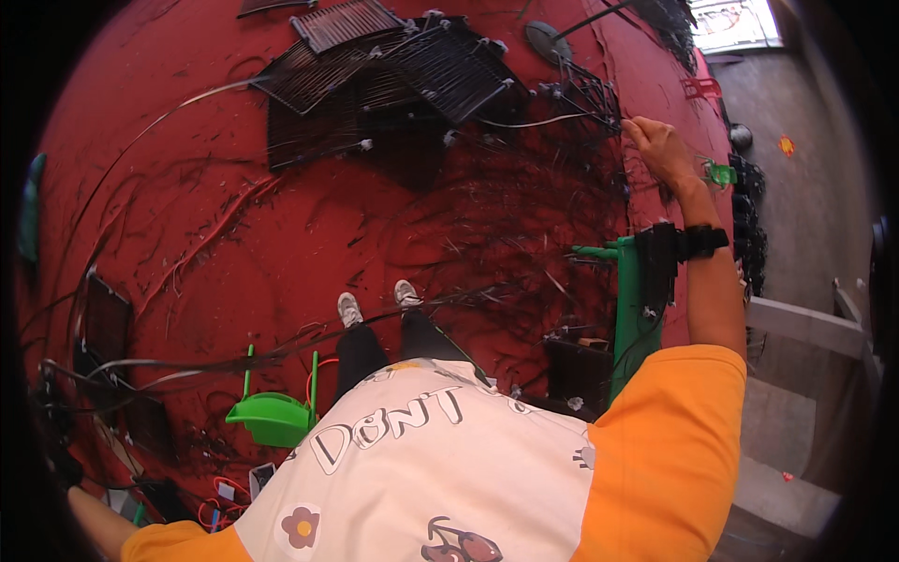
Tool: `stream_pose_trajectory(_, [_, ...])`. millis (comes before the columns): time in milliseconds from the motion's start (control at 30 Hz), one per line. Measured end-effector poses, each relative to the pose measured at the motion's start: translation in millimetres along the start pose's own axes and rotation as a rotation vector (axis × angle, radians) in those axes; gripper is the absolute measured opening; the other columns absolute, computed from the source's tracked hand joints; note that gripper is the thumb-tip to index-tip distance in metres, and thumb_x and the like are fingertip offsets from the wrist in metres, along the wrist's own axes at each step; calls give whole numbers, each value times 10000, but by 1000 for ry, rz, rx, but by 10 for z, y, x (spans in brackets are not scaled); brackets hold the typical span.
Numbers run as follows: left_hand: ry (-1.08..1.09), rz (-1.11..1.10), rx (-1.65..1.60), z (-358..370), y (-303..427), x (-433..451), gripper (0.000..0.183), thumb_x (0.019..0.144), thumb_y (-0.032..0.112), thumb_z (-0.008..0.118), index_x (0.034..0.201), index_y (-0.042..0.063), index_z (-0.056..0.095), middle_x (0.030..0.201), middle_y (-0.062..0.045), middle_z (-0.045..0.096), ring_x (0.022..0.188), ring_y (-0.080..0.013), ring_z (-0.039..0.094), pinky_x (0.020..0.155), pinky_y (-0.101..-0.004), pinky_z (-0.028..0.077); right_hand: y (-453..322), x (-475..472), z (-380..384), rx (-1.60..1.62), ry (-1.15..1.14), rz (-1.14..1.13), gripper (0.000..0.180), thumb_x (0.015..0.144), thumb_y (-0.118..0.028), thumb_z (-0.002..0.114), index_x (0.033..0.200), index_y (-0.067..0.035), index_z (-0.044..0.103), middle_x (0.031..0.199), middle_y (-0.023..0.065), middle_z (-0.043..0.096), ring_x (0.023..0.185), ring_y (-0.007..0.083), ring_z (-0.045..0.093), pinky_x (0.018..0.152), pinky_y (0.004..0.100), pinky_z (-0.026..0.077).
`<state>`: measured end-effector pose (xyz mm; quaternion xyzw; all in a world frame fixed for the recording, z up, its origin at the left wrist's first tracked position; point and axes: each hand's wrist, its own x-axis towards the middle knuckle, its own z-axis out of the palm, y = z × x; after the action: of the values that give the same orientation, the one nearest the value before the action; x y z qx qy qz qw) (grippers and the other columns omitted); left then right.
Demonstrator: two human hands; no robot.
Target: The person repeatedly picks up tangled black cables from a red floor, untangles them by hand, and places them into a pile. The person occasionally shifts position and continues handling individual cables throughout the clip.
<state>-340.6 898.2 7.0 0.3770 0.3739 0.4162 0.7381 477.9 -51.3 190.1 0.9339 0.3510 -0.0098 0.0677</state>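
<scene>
My right hand (659, 149) is raised at the upper right, with thumb and fingers drawn together. Its fingertips meet the corner of a black openwork frame (593, 95); whether they grip the frame or a thin strand cannot be made out. A pale strip (534, 124) runs from a pile of black slatted panels (449, 67) towards that frame. At the lower left, my left hand (62, 460) is dark and mostly lost in the shaded rim. Above it, long black and grey strips (161, 365) come together and stretch rightward past my legs.
Strip scraps (506, 204) litter the red floor covering (211, 260). A bright green chair (274, 419) stands left of my legs, and a darker green plastic piece of furniture (627, 309) on the right. A round-based stand (548, 42) is beyond the panels. Orange cords (218, 502) lie lower left.
</scene>
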Motion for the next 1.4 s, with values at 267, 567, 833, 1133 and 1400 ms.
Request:
stream_pose_trajectory(267, [-169,-751,-610,2906,-3603,-1561,557,989,409,236,1020,-48,553,626,-26,356,493,-121,298,411,-255,259,1181,106,-1340,-273,592,623,466,901,-530,349,1046,-213,659,1016,107,661,954,329,624,762,420,497])
stream_pose_trajectory(567, [-202,-988,-931,5490,-3922,-3404,347,995,232,334,1123,-33,519,669,-25,399,500,-111,329,438,-248,304,-2636,64,946,964,42,-274,411,850,-334,588,968,46,484,971,286,579,944,394,571,788,426,460])
stream_pose_trajectory(833, [-139,-883,-819,4851,-4143,-2220,211,938,74,335,794,29,482,577,-7,325,468,-99,304,459,-225,280,-2574,-199,847,1137,-228,-557,307,882,-260,496,789,-5,640,701,167,625,675,308,622,648,401,480])
stream_pose_trajectory(1133, [247,-857,-814,3541,-3940,-1023,223,932,35,375,1082,-26,528,679,-57,558,506,-161,459,522,-284,419,863,-599,380,467,-109,130,316,887,-416,488,841,-154,658,776,33,668,824,256,637,706,385,486])
stream_pose_trajectory(1400, [344,-907,-671,3479,-4477,-1313,202,877,134,432,903,29,603,575,16,485,466,-100,438,415,-231,393,993,-1216,962,174,2,287,214,878,-350,535,829,-158,616,656,118,626,650,338,625,552,460,484])
